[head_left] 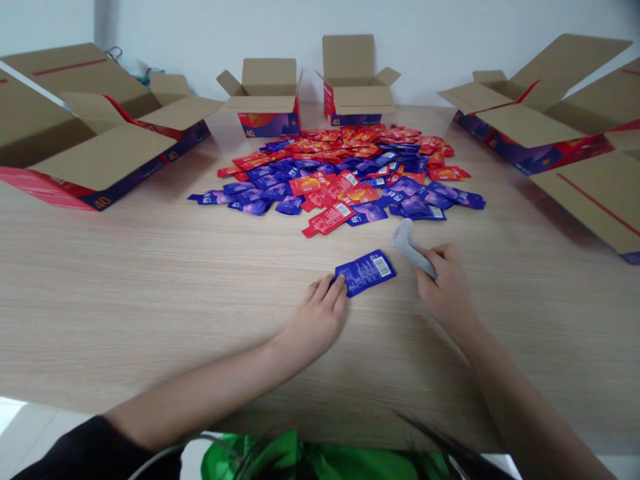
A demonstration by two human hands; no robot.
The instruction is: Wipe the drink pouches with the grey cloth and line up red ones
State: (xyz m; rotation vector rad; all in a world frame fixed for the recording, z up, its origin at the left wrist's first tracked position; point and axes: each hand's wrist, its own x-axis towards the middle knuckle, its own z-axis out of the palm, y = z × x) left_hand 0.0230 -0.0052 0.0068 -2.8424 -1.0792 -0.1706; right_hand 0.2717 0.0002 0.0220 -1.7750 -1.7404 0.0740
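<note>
On the table in front of me lies a blue-purple pouch (367, 272), its printed side with a white barcode facing up. The fingers of my left hand (320, 310) grip its left end and hide that part. To the right, my right hand (445, 283) is wrapped round the handle of a light grey barcode scanner (413, 247), somewhat blurred. The scanner's head is apart from the pouch, above and to its right. Just beyond both hands spreads a heap of red pouches (327, 219) and purple pouches (370, 213), mixed and overlapping.
Open cardboard boxes surround the heap: a large left box (95, 160), two smaller ones at the back, a left back box (267, 123) and a right back box (357, 117), and several on the right, including a right box (525, 133). A white wall (425, 40) stands behind.
</note>
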